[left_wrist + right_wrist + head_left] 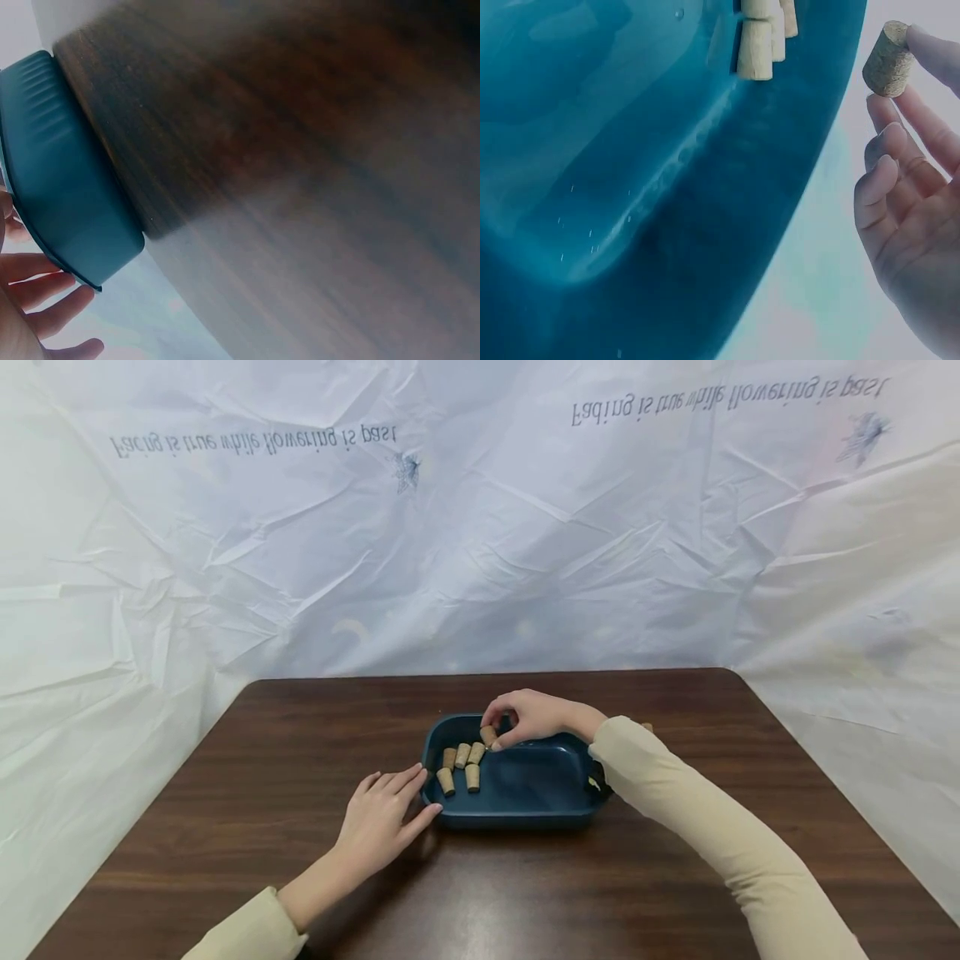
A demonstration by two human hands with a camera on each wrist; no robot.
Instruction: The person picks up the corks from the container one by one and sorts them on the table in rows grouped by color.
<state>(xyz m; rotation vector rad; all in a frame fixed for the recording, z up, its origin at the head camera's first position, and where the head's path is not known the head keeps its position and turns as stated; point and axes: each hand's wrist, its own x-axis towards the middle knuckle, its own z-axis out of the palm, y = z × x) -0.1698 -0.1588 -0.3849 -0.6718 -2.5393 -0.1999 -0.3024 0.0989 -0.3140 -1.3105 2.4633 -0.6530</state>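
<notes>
My right hand [527, 717] pinches a cork stopper [889, 60] between thumb and fingertips, over the far left part of a dark teal tray [517, 818]. Several more corks [472, 778] lie grouped at the tray's left end, a few of them [756, 49] visible at the top of the right wrist view. With fingers spread, my left hand [378, 827] rests its fingertips on the tray's left rim. In the left wrist view those fingers [61, 311] touch the rim from outside. Water drops show on the glossy tray bottom.
The tray stands on a dark brown wooden table [300, 793]. Just past the right sleeve, part of another small cork-coloured piece [647, 727] shows on the table. A white printed sheet [480, 527] hangs behind the table and along its sides.
</notes>
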